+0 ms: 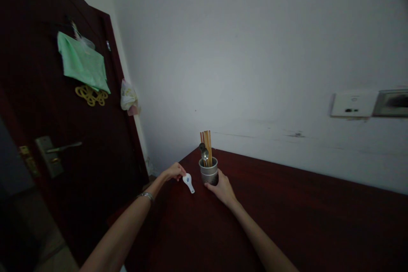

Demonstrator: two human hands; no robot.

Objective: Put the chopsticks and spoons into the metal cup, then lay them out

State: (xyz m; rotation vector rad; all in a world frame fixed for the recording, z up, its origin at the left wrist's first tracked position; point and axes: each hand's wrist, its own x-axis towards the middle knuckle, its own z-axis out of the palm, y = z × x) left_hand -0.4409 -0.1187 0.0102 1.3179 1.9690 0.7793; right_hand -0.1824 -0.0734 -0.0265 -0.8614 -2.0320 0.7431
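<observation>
My left hand (176, 171) pinches the bowl end of a white soup spoon (188, 182) with a dark blue mark in it. The spoon's handle points down toward me, just above or on the table; which one I cannot tell. To its right, my right hand (222, 186) is wrapped round the lower right side of a grey metal utensil holder (209, 171). Several wooden chopsticks (208, 144) stand upright in the holder, with metal spoons (204, 153) leaning at their front left.
The dark red table (287, 216) meets the pale wall (242, 72) behind. At left is a dark door (41, 89) with a lever handle (60, 148) and a hanging green cloth (83, 60). A plastic bag (128, 95) hangs by the door frame. Wall sockets (354, 104) are at right.
</observation>
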